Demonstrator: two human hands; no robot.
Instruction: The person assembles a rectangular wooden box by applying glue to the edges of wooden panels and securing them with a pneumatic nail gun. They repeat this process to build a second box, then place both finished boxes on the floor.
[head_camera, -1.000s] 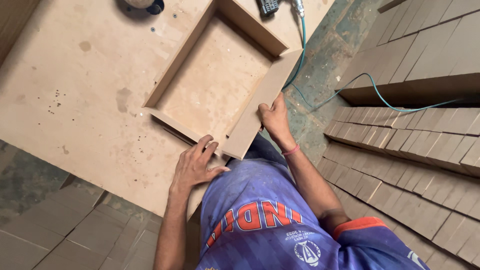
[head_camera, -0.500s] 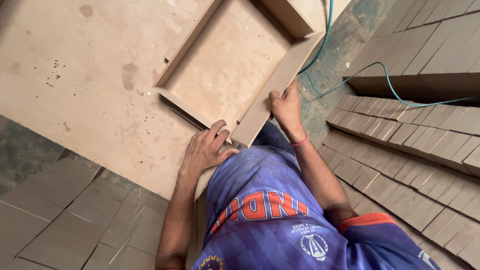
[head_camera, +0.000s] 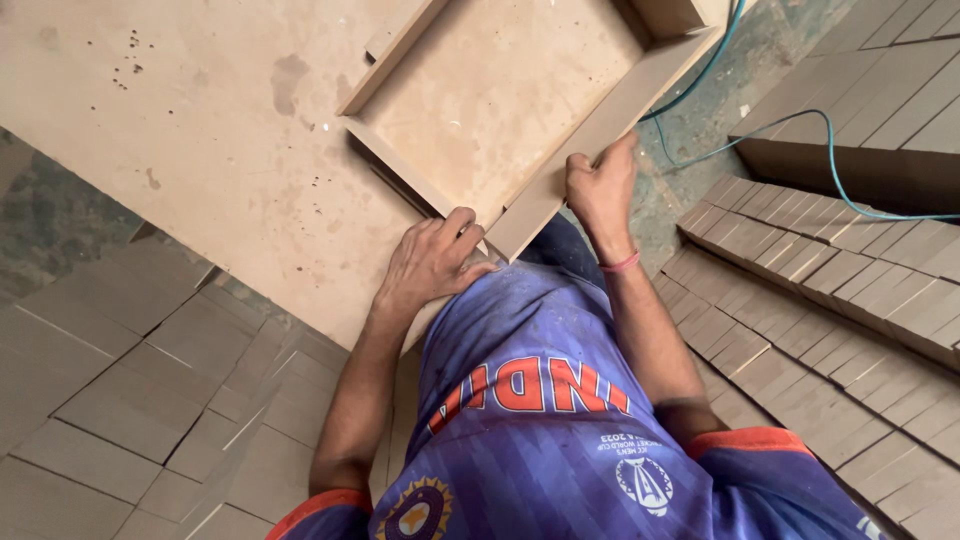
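I see my left hand (head_camera: 430, 262) lying flat and open on the frame (head_camera: 590, 130) corner at the bench (head_camera: 180, 150) edge. My right hand (head_camera: 600, 190) is closed around the frame's side board.

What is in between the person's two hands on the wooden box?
In the head view, the near side board of the shallow wooden box runs between the left hand at its corner and the right hand. Nothing else lies there.
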